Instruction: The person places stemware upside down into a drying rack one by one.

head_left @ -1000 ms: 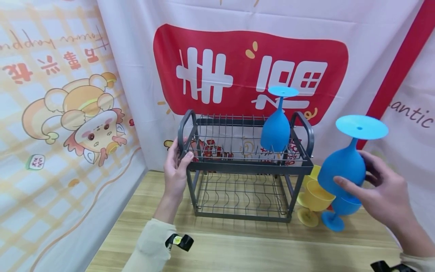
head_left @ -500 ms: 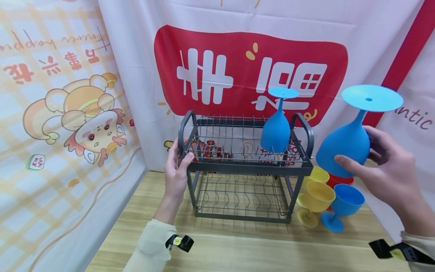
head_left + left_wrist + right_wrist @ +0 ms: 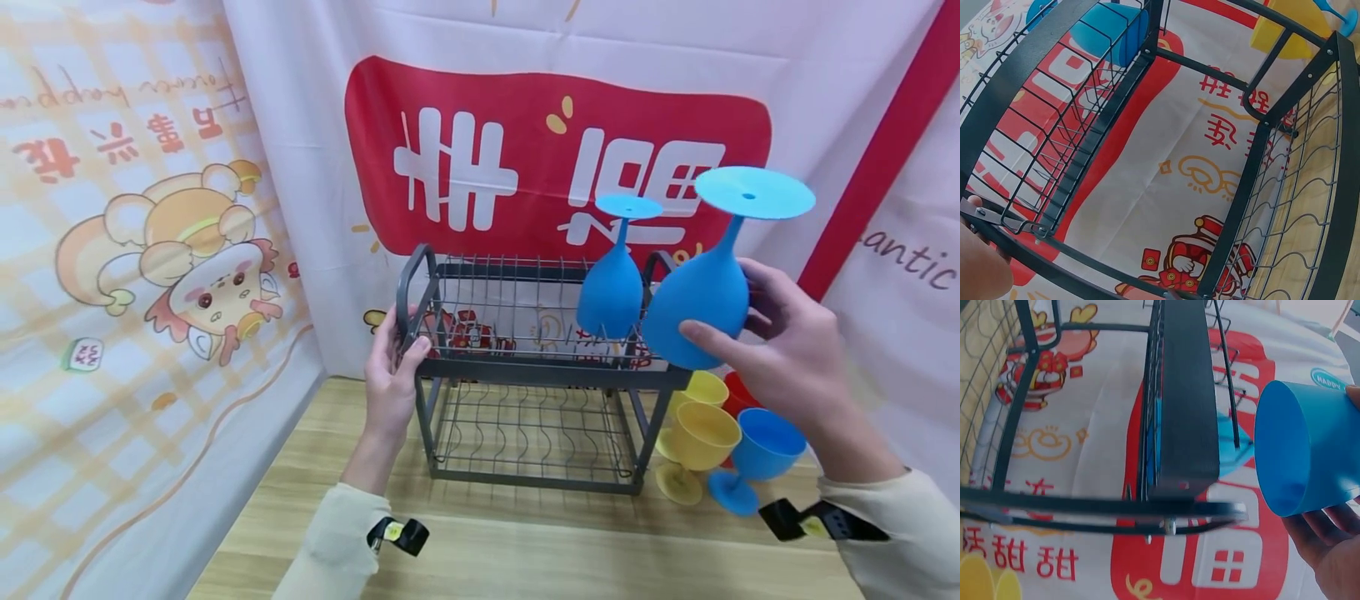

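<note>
My right hand [image 3: 787, 350] grips the bowl of a blue goblet [image 3: 701, 304], upside down with its foot on top, in front of the rack's right end. The right wrist view shows this goblet's open mouth [image 3: 1285, 450] beside the top tier, apart from it. A second blue goblet [image 3: 611, 292] stands inverted on the top tier of the dark two-tier dish rack [image 3: 555, 372], at its right side. My left hand [image 3: 393, 367] holds the rack's left end, thumb over the top frame near the handle.
Right of the rack, on the wooden table [image 3: 525, 550], stand upright yellow goblets [image 3: 705, 433], a blue goblet [image 3: 767, 446] and something red [image 3: 738, 393] partly hidden behind. Printed cloth [image 3: 315, 167] hangs behind and to the left. The lower tier [image 3: 532, 425] has wavy wire dividers.
My right hand first lifts the blue goblet up from above the standing goblets, then carries it left to the rack's right end. My left hand stays on the rack.
</note>
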Demonstrator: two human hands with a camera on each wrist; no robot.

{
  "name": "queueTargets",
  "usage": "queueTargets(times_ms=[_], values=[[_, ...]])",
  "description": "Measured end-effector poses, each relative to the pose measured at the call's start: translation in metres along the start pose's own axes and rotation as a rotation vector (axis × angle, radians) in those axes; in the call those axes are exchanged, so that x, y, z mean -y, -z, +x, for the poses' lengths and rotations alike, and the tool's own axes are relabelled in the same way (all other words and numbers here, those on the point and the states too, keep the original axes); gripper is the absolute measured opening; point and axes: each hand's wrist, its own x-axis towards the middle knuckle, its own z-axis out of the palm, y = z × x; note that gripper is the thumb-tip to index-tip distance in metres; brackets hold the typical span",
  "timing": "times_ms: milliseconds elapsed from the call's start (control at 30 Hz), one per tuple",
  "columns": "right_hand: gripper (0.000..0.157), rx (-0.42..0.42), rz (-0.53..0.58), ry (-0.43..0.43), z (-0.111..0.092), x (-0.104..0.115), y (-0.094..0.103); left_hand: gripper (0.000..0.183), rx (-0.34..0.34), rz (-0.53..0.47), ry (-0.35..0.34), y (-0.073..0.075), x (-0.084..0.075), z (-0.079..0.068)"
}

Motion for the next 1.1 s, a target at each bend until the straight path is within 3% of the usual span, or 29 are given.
queueTargets(times_ms=[367,700,1100], values=[[0.081,0.038,0.157,0.108,0.018,0.033,-0.048,0.061,-0.016,0.008,0.005,0.000,0.000,-0.001],[0.084,0.103,0.170,0.102,0.032,0.061,-0.088,0.061,-0.014,0.002,0.006,-0.001,0.001,-0.002],[0.088,0.177,0.139,0.009,0.057,0.070,-0.123,0.061,-0.015,0.004,0.003,-0.001,0.000,-0.002]])
